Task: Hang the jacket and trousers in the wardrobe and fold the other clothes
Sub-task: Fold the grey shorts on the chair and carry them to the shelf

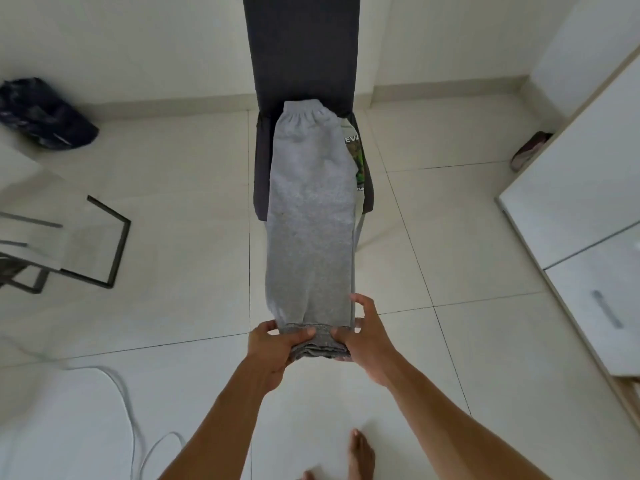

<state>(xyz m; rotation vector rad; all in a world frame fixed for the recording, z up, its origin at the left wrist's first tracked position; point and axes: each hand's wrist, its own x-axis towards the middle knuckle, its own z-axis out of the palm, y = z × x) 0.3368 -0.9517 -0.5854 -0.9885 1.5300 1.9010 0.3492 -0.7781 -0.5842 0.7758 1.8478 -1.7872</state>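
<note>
Grey sweatpants (310,216) lie lengthwise, folded leg on leg, with the elastic waistband on the seat of a dark chair (301,53) and the legs stretched toward me. My left hand (273,348) and my right hand (367,341) both grip the cuffed leg ends, held in the air in front of the chair. Under the sweatpants, on the seat's right side, a garment with a green print (358,161) peeks out.
A dark bag (41,116) lies on the floor at far left. A metal-framed table (69,244) stands at left. White cabinets with drawers (588,202) line the right wall. White cables (131,410) trail on the tiles. A bare foot (360,455) is at the bottom.
</note>
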